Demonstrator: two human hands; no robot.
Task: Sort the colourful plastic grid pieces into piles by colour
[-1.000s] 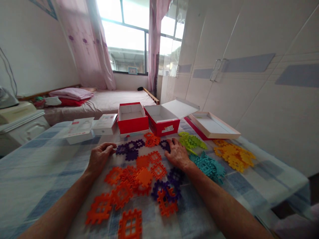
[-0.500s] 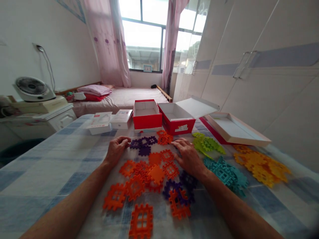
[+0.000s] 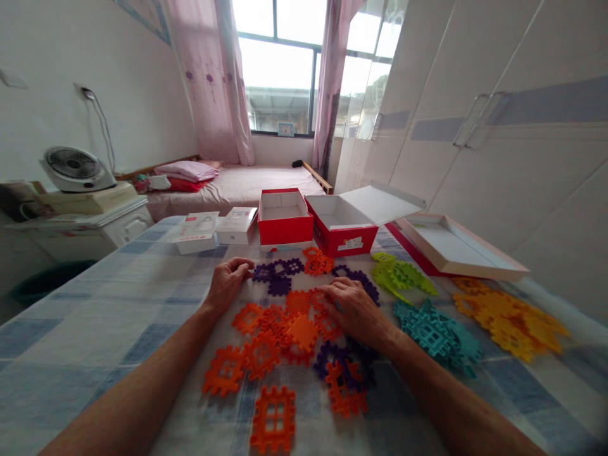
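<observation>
My left hand [image 3: 228, 283] rests on the cloth with thumb and fingers pinched at the left edge of a dark purple tile [image 3: 263, 273], one of several toothed plastic tiles lying in a cluster. My right hand [image 3: 354, 309] reaches over the orange tiles [image 3: 303, 332], its fingers a little apart and bent down onto them; the fingertips partly cover the tiles below. Purple tiles [image 3: 363, 278] lie just beyond that hand. More purple tiles [image 3: 327, 358], mixed with orange, sit under its wrist. Nearest me is a single orange window-shaped tile [image 3: 273, 421].
Green tiles [image 3: 403, 277], teal tiles [image 3: 434, 335] and yellow tiles [image 3: 508, 316] form piles on the right. Along the back stand two white boxes [image 3: 197, 233], an open red box [image 3: 285, 231], a red box [image 3: 344, 239] with its lid raised, and a shallow tray-like lid [image 3: 463, 250].
My right hand has drawn back toward me from beside the far orange tiles to over the nearer ones, uncovering purple tiles. My left hand stays by the purple cluster. The view shifts slightly.
</observation>
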